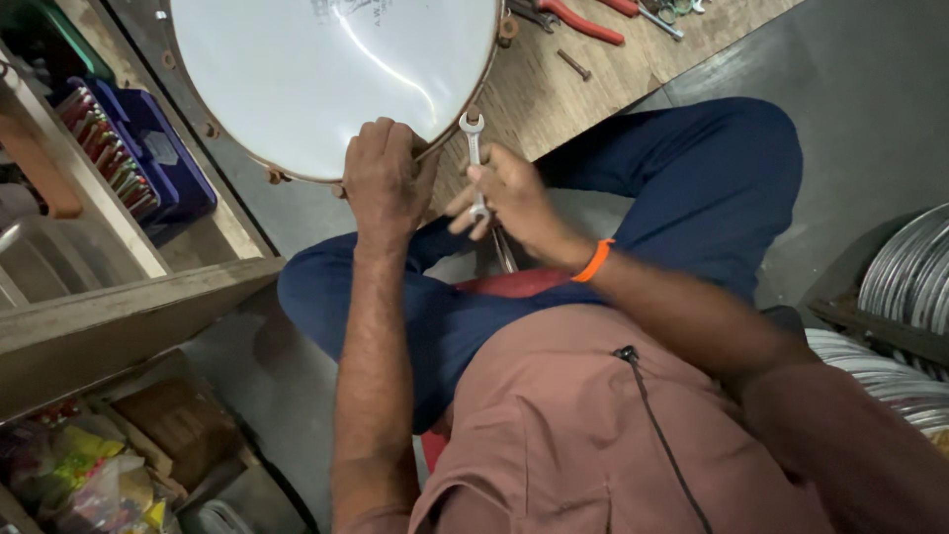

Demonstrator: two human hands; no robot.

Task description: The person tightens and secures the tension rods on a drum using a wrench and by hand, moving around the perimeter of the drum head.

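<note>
**Wrench at drum rim, drum steadied by hand**

Far left: a blue tray (148,148) of coloured sticks sits on a wooden shelf (119,307), with packets (79,475) in a box below. None of it is in the way of the hands.

Centre: the drum (326,79) rests with its white head up, its near rim over the person's lap. The left hand (384,183) lies on that rim, fingers curled down over the edge, apparently to keep the drum from turning.

Just right of it, the right hand (504,198) pinches a small wrench (474,158) by its shank, fingers closed on it. The wrench stands upright, its ring end touching the rim at a lug, likely set there to turn the fitting. An orange band (594,260) circles this wrist.

Right: red pliers (578,20) and a bolt (573,64) lie on the bench (554,99), well apart from the hands. Metal hoops (909,287) are stacked at the far right.
</note>
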